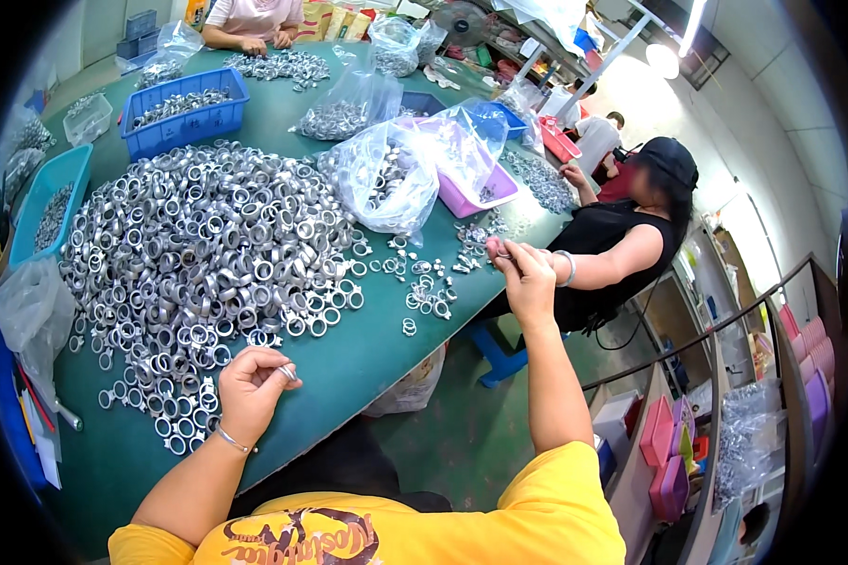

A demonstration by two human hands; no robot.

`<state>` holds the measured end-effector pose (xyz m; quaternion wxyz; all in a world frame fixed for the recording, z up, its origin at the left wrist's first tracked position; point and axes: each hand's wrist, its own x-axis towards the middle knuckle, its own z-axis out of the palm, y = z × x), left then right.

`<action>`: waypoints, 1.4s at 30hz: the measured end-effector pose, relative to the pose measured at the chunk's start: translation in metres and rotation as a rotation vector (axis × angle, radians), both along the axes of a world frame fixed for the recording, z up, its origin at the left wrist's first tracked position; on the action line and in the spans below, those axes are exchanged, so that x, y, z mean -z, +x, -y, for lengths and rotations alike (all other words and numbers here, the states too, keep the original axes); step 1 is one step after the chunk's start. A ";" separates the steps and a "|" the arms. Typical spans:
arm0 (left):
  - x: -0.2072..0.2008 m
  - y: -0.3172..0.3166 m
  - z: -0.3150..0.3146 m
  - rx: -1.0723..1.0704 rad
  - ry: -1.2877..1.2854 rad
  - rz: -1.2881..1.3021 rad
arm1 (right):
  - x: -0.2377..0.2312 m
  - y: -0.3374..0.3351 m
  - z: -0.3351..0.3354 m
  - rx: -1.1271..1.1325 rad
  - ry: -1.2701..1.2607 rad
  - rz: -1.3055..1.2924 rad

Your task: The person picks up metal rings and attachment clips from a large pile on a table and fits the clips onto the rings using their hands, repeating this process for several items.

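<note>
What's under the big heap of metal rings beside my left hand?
Green tabletop shows around the edges of the heap and between its outlying rings. Under the thick middle, the tabletop is covered, so I can't see what's there.

- A wide green table (349,365) carries these things
- At the left, one large pile of grey metal rings (217,245) lies directly on it
- Beyond this pile stands a blue basket (184,135)
- Farther left there is a small clear tub (87,121)
- Toward the right are a clear plastic bag (372,188), a purple tray (485,199) and, nearer, some loose rings (431,296)
- At the far side lies another metal heap (278,68)
</note>
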<state>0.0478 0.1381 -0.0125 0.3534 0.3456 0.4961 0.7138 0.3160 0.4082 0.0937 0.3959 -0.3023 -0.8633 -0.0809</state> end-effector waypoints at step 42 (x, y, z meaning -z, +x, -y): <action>0.001 -0.006 0.002 -0.015 -0.017 -0.364 | 0.102 -0.137 0.167 -0.707 -1.114 -0.425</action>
